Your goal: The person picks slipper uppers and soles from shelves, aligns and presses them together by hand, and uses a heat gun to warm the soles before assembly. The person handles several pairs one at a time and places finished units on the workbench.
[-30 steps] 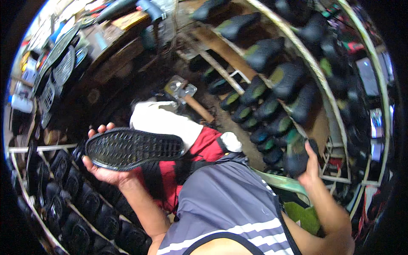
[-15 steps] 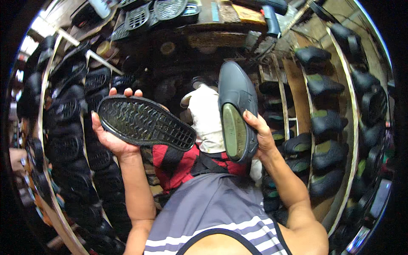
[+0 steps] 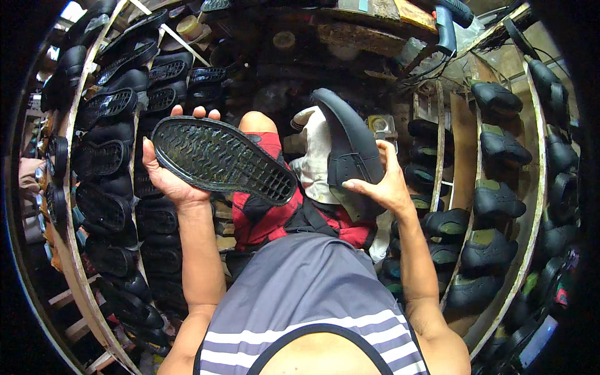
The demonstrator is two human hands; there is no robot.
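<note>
Left rack [image 3: 94, 187]: a curved wooden frame left of the sole, filled with rows of black soles and shoes; nothing lies between it and the left hand.
Left hand [image 3: 167, 178]: open-palmed under the sole's left end, fingertips curled over its far edge, thumb against the near edge, gripping it.
Sole [image 3: 222, 160]: black rubber, tread side up, held level and slanting down to the right; its right end covers part of the red shorts.
Shorts [image 3: 265, 215]: red, directly below the sole's right end, on the person's lap.
Cloth [image 3: 317, 159]: pale, bunched, right of the sole and partly hidden behind the shoe.
Shoe [image 3: 350, 150]: dark upper right of the sole, standing nearly on end, toe uppermost; apart from the sole.
Right hand [image 3: 386, 187]: closed around the shoe's lower right side, fingers laid across its face.
Bench [image 3: 350, 31]: above the sole, cluttered; a blue power tool [image 3: 445, 28] lies at its right end.
Right rack [image 3: 500, 187]: far right of the sole, shelves of dark shoes on green lasts.
</note>
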